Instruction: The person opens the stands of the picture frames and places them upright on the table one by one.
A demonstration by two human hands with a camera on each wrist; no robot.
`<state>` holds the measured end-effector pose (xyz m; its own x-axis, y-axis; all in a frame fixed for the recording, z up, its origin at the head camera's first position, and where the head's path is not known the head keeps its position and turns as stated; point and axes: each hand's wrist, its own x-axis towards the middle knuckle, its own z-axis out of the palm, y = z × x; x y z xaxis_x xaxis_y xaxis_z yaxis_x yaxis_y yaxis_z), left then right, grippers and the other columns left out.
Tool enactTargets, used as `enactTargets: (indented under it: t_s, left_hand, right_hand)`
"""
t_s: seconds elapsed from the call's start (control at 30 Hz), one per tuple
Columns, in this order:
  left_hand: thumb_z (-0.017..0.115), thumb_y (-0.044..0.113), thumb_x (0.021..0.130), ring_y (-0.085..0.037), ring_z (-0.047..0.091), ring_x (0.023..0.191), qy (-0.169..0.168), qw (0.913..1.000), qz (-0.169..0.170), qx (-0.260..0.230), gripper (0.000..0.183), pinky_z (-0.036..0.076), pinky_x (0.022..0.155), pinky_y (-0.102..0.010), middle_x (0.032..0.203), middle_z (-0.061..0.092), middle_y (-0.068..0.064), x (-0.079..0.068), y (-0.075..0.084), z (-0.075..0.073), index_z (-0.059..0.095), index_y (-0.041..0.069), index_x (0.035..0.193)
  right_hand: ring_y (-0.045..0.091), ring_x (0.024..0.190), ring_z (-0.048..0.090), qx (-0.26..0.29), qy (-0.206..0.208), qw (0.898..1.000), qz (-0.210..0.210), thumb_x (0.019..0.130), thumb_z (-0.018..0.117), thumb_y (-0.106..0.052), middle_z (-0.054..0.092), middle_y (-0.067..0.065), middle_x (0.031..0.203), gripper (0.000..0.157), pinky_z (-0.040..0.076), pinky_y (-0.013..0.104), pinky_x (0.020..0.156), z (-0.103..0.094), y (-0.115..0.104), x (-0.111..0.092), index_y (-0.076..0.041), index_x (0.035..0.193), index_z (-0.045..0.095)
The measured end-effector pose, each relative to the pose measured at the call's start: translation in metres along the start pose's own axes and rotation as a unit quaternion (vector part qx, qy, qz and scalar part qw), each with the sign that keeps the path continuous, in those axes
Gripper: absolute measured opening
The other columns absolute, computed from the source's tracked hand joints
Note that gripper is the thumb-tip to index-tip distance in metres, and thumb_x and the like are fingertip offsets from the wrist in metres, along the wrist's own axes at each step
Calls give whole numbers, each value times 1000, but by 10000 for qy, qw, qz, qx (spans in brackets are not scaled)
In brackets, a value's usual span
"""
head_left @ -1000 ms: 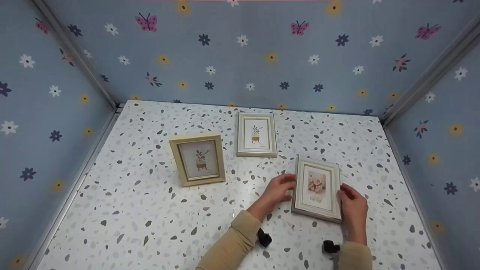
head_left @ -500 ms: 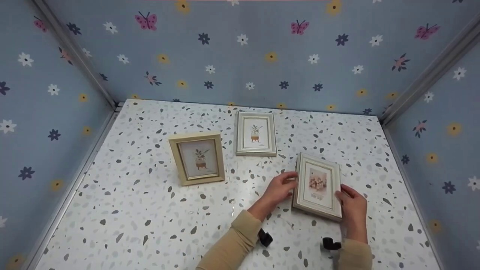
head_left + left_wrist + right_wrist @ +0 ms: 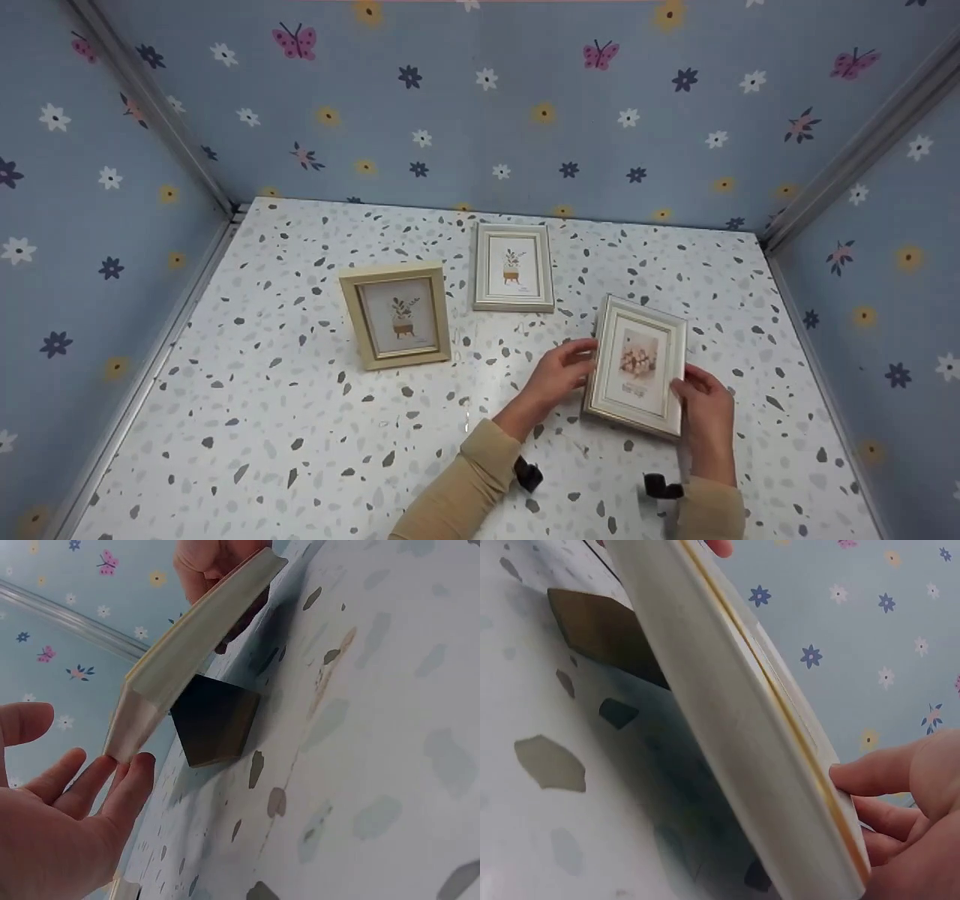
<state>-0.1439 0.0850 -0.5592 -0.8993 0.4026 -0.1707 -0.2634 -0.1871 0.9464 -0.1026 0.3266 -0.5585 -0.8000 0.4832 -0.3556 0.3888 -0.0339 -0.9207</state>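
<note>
A cream picture frame (image 3: 649, 416) with a pink flower print leans back at the right of the table. Its dark support leg (image 3: 217, 720) sticks out behind it in the left wrist view. The left hand (image 3: 553, 379) touches the frame's left edge with extended fingers, its thumb held apart. On the opposite side, the right hand (image 3: 709, 416) pinches the right edge, thumb at the front. Behind them a white picture frame (image 3: 513, 306) with a potted plant print lies face up. To the left, a gold picture frame (image 3: 442, 322) with a similar print stands tilted.
The speckled white table (image 3: 262, 420) meets blue flowered panels (image 3: 480, 142) at the back and both sides. Metal rails (image 3: 150, 112) run along the corners. Black wrist devices (image 3: 662, 487) are worn near both sleeves.
The top of the held picture frame has risen and shifted slightly towards the back right, with both hands staying at its sides. The other two frames have not moved.
</note>
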Motion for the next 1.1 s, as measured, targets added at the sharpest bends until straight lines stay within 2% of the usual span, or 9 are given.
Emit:
enactTargets:
  t_s: [0.17,0.33,0.43,0.57,0.77,0.9,1.1]
  left_hand:
    - [61,12,98,-21,58,121,-21,9998,157,-124,38,51,96,-42,132,62,-9,-3,4,2,59,6,135]
    - [60,11,97,-27,54,126,-107,9988,445,-191,42,49,99,-45,136,58,-13,-4,5,3,55,1,138]
    - [60,8,97,-29,52,128,-112,9977,653,-159,42,48,100,-41,136,58,-15,-4,5,3,55,0,138]
    - [60,6,97,-26,53,127,-63,9963,858,-79,39,49,97,-33,133,60,-12,-4,4,4,59,2,135]
    - [59,4,97,-19,54,125,-40,9941,1084,-85,36,48,99,-32,131,61,-7,-3,5,4,61,3,133]
    - [59,3,97,-19,53,126,-64,9926,1205,-130,35,48,100,-34,132,62,-6,-4,7,4,62,4,132]
    - [57,1,98,-26,52,127,-232,9878,1485,-396,34,49,99,-38,132,61,-12,-6,10,5,60,-2,131]
  right_hand:
    - [25,127,52,99,199,9995,-239,95,63,0,48,20,145,49,49,18,88,3,-6,-5,3,141,47]
    - [25,125,55,104,574,9973,-453,93,66,-2,53,17,141,45,50,19,85,5,-9,-9,0,136,53]
    - [23,122,58,257,777,9950,-565,92,68,1,56,17,139,44,50,18,85,7,-11,-11,-1,134,56]
    - [21,119,60,615,939,9912,-697,90,70,4,57,18,139,48,51,17,84,10,-13,-13,-2,136,58]
    - [22,121,60,875,1077,9857,-951,89,71,3,57,16,139,50,51,19,87,12,-15,-17,-6,137,60]
    - [20,115,62,1182,1217,9780,-1212,87,75,2,62,12,132,48,51,19,88,15,-16,-20,-7,133,64]
    - [19,109,63,1770,1424,9617,-1535,82,80,-2,67,7,122,47,53,20,84,18,-17,-23,-5,127,67]
